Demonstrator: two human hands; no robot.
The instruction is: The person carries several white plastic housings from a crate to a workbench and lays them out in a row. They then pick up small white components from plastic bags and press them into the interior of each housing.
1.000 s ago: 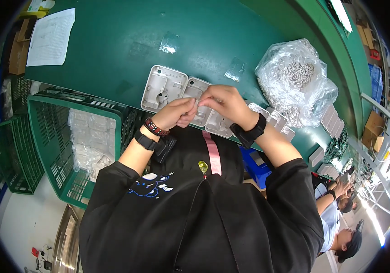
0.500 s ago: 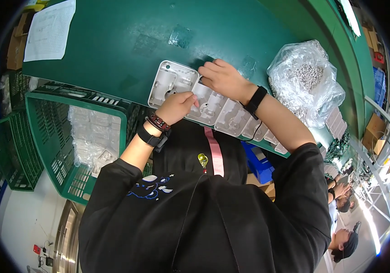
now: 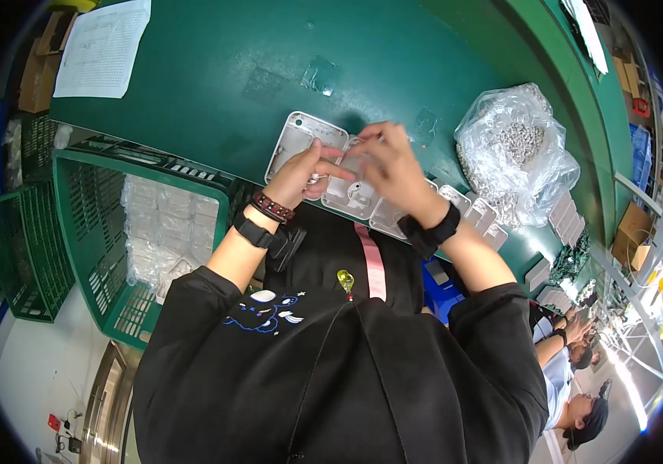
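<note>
A row of light grey plastic housings (image 3: 297,138) lies open side up along the near edge of the green table, several of them overlapping toward the right. My left hand (image 3: 300,174) is over the first housing, thumb and index finger stretched to the right. Small whitish parts (image 3: 316,179) show in its curled lower fingers; their exact kind is too small to tell. Above the second housing (image 3: 356,195), my right hand (image 3: 395,166) has fingers bent toward the left hand and smeared by motion. Whether it holds anything cannot be seen.
A clear plastic bag (image 3: 494,116) full of small silvery parts stands right of the housings. Left of me, a green crate (image 3: 76,232) contains wrapped grey pieces (image 3: 165,220). A printed sheet (image 3: 103,50) lies at the far left. Other people (image 3: 575,406) sit at the right.
My left hand has turned and spread its thumb and index finger, showing small whitish parts. The right hand has moved nearer and is blurred. The whole view has shifted slightly.
</note>
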